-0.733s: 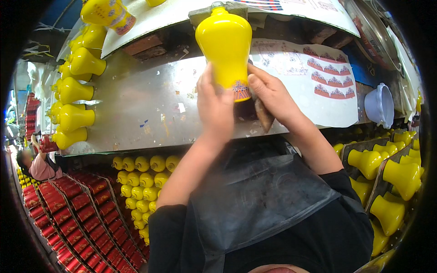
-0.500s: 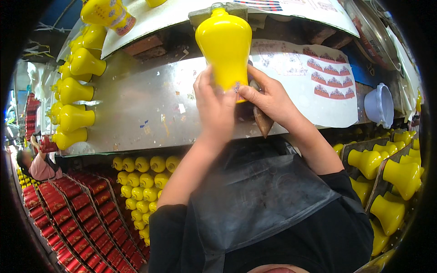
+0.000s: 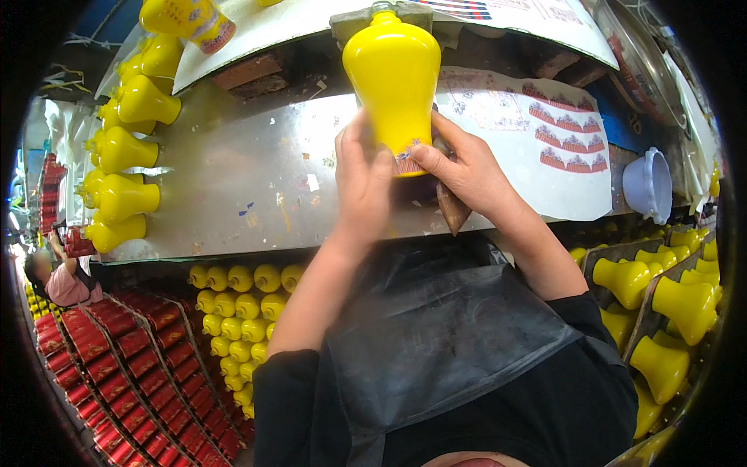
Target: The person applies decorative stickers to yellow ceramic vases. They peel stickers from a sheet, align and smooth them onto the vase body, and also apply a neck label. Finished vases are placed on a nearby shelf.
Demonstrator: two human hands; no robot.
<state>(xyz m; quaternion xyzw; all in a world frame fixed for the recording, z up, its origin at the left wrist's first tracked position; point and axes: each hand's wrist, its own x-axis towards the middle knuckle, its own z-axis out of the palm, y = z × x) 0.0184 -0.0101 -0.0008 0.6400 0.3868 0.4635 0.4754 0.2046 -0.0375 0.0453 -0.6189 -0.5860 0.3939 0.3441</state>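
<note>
A glossy yellow bottle (image 3: 393, 74) with a wide shoulder lies before me, its clear glass mouth pointing away and its base toward me. My left hand (image 3: 362, 183) is wrapped around the left side of its lower part, slightly blurred. From the right, my right hand (image 3: 471, 167) grips the same end, thumb pressed on the base's edge. Between my thumbs, a red and purple patterned decal strip (image 3: 408, 162) lies on the yellow surface. Below my right hand, a brown pointed piece (image 3: 451, 208) sticks out; what it belongs to is hidden.
Patterned strips cover a white decal sheet (image 3: 572, 187) on the metal table (image 3: 233, 187). Plain yellow bottles (image 3: 124, 152) line its left end; a decorated bottle (image 3: 187, 22) stands beyond. A pale bucket (image 3: 648, 185) sits right. Racks hold yellow bottles (image 3: 685, 307) and red cylinders (image 3: 132, 366).
The bottle has shifted slightly right and appears turned in my hands. More of the patterned strip shows along its base. The person at far left has raised an arm.
</note>
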